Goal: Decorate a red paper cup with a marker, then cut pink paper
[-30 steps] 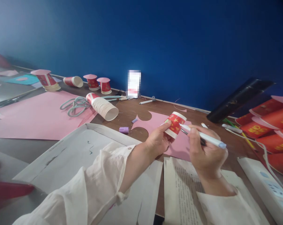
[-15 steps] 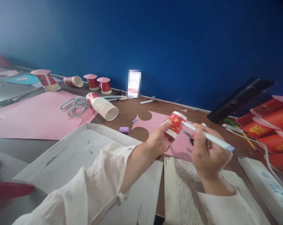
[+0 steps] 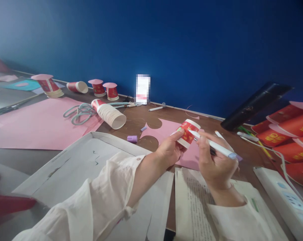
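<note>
My left hand (image 3: 169,151) grips a small red paper cup (image 3: 187,132) with a white rim, tilted on its side above a pink sheet (image 3: 170,132) with round holes cut out. My right hand (image 3: 214,164) is closed round a white marker (image 3: 214,145) whose tip touches the cup's side. A dark tool, perhaps scissors, shows under my right fingers. Both sleeves are cream cloth.
A stack of paper cups (image 3: 110,115) lies beside a grey cord (image 3: 78,112). Cups topped with pink discs (image 3: 98,87) stand near the blue wall. A white tray (image 3: 73,164), open book (image 3: 194,201), power strip (image 3: 284,197), red cups (image 3: 287,134), black cylinder (image 3: 254,105) and purple cap (image 3: 132,138) surround my hands.
My right hand drew the marker back to the right, then returned it to the cup's side. The left hand and cup stayed almost still.
</note>
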{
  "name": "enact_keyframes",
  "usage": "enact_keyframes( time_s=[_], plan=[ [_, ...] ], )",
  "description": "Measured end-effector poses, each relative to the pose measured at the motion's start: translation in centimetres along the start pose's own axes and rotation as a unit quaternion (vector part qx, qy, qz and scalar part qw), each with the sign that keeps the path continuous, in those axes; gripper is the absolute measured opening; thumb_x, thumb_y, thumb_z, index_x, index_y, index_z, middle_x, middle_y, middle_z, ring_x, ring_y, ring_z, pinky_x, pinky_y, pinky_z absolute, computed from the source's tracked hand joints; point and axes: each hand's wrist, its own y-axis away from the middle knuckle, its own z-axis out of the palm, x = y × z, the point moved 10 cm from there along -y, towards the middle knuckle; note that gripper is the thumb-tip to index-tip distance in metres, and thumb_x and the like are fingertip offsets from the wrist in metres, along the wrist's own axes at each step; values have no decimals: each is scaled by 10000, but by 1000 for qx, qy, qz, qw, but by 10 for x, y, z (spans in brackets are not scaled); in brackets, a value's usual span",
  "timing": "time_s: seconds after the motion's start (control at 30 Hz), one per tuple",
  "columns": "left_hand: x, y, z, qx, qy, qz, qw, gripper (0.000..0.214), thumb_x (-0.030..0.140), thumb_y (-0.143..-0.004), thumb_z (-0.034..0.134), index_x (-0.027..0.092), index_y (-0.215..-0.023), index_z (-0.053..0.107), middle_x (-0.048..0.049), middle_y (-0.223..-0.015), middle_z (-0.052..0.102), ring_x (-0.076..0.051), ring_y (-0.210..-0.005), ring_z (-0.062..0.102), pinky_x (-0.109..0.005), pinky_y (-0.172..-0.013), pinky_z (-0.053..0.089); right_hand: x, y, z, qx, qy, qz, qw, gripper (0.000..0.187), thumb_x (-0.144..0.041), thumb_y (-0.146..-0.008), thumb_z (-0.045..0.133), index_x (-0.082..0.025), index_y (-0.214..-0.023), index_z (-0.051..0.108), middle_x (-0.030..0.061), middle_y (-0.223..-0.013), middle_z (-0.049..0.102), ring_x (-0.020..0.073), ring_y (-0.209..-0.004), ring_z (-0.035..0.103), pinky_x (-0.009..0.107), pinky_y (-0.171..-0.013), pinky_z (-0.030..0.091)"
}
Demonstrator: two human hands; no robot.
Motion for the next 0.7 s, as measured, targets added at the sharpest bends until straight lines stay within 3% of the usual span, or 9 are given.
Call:
enact_keyframes(
  time_s=[0.47, 0.7],
  plan=[
    [1, 0, 2, -5, 7, 2, 1000, 159, 276, -798, 743, 178, -914, 698, -56, -951, 736, -196, -993, 670, -300, -913, 479, 2, 1, -1, -5, 19, 5, 1000, 163, -217, -916, 583, -173, -960, 734, 91, -926, 775, 245, -876, 715, 442, -881, 542],
    [1, 2, 2, -1, 17, -2, 1000, 155, 264, -817, 723, 166, -936, 701, -65, -963, 738, -179, -947, 678, -283, -885, 493, 6, 1, -1, -4, 15, 21, 1000, 164, -223, -913, 588, -167, -958, 735, 91, -909, 772, 249, -881, 714, 448, -887, 536]
  ],
)
